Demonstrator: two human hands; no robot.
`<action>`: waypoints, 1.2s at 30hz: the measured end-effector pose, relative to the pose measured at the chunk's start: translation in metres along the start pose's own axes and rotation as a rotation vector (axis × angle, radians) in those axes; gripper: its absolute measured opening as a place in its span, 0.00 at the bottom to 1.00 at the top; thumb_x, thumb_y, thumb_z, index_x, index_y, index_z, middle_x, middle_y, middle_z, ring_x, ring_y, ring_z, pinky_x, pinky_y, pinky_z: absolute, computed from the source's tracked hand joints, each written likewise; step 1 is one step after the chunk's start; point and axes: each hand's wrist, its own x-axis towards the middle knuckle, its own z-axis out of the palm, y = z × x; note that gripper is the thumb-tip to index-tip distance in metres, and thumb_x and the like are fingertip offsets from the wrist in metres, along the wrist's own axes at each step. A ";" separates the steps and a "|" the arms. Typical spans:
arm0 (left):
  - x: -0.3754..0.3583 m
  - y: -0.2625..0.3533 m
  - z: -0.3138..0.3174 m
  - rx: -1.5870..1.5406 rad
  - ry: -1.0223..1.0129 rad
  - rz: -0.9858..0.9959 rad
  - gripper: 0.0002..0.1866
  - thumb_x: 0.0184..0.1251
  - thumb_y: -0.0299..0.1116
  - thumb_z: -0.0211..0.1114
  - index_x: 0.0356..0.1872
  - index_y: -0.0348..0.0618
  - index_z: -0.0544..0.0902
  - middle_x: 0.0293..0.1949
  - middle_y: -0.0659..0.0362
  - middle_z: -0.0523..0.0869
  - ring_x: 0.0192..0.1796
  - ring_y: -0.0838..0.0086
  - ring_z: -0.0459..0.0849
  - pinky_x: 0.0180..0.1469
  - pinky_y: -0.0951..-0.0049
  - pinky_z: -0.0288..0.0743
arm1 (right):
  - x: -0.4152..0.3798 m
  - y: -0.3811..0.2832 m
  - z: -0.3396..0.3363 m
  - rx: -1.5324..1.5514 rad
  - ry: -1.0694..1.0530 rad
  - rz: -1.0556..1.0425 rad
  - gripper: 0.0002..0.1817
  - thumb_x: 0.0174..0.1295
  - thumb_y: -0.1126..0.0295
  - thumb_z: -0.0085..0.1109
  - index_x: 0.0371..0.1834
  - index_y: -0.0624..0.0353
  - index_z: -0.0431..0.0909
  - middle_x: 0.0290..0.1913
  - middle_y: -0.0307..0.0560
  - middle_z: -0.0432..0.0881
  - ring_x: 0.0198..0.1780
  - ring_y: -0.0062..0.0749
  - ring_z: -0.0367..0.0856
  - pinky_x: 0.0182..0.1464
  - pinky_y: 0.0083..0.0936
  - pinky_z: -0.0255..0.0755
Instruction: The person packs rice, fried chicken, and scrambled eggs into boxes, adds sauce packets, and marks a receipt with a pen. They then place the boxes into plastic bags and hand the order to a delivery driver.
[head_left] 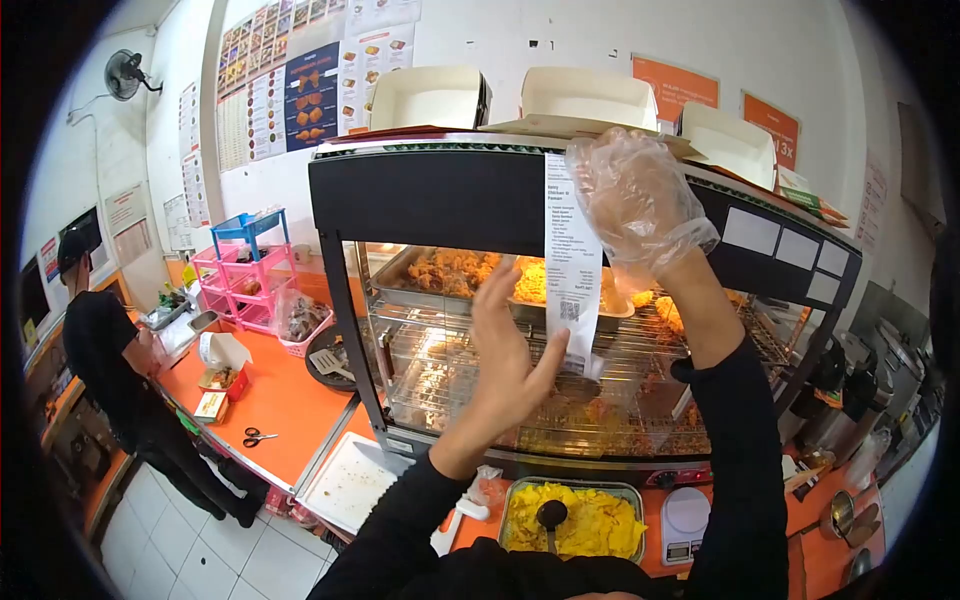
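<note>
A long printed receipt (572,260) hangs down the front of a black-framed glass food warmer (430,185). My right hand (640,200), in a clear plastic glove, is closed at the upper edge of the warmer, with the receipt's top at its fingers. Bare, with fingers spread, my left hand (510,350) is raised before the glass, its thumb overlapping the receipt's lower edge. Behind the glass, fried chicken (440,268) fills a metal tray. Three open cardboard boxes (590,97) stand on top of the warmer, one just behind my gloved hand.
Below the warmer are a glass dish of yellow food (600,520) with a black-headed utensil, and a white scale (686,522). On the orange counter (290,385) lie scissors (258,437), near a filled box (222,378) and a pan (335,358). A person (110,370) stands at left.
</note>
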 end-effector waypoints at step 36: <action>-0.069 -0.045 -0.222 0.912 1.105 0.139 0.14 0.72 0.32 0.53 0.41 0.27 0.78 0.39 0.49 0.82 0.36 0.68 0.82 0.38 0.72 0.79 | -0.077 -0.018 -0.086 0.369 0.416 0.287 0.20 0.70 0.64 0.36 0.42 0.67 0.78 0.42 0.50 0.82 0.46 0.34 0.81 0.52 0.28 0.72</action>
